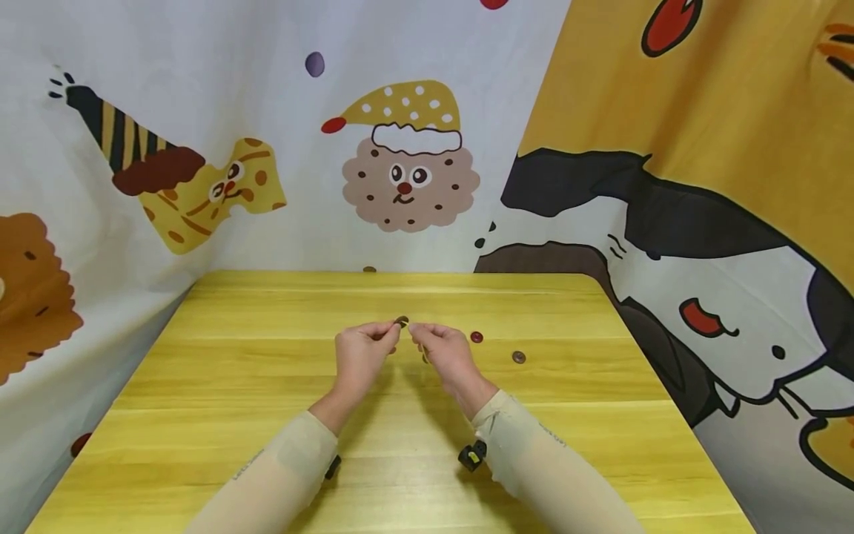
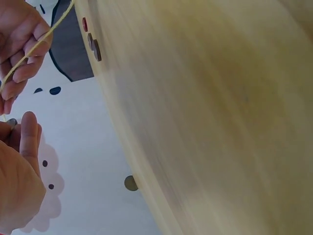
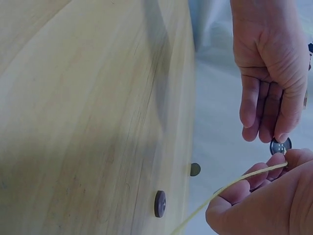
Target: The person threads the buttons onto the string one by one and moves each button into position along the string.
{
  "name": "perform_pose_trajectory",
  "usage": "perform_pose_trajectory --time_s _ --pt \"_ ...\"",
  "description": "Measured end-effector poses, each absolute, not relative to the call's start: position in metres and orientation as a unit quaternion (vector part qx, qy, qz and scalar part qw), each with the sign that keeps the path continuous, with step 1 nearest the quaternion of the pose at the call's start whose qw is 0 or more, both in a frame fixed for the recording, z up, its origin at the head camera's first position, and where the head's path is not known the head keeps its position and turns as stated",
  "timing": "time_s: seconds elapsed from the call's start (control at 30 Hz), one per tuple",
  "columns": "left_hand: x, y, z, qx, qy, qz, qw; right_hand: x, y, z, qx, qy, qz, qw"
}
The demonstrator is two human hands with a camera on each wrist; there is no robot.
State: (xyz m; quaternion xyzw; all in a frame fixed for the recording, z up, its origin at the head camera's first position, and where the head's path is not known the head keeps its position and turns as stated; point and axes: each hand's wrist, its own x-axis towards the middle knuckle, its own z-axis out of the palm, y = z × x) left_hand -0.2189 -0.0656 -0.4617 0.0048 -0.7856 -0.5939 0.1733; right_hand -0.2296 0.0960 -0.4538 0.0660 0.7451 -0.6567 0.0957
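Observation:
Over the table, my left hand pinches a dark round button at its edge between thumb and finger. Several small holes in the button show in the right wrist view. My right hand is close beside it, pinching a thin yellow cord near the button's holes. The cord trails back across the right palm and down. Whether its tip has passed through a hole, I cannot tell.
A red button and a brown button lie on the wooden table, right of my hands. A third disc shows between them in the left wrist view. A printed cloth hangs behind.

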Motion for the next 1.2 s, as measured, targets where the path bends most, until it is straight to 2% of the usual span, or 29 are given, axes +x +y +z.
perform_pose_trajectory --time_s 0.43,1.2 --pt "-0.2209 -0.0649 -0.4631 -0.005 -0.789 -0.581 0.199 -0.2300 0.0934 -0.4513 0.064 0.730 -0.674 0.097" --pt "-0.2186 -0.0650 -0.4673 0.002 -0.773 -0.599 0.208 -0.2286 0.0900 -0.4551 0.082 0.724 -0.678 0.096"
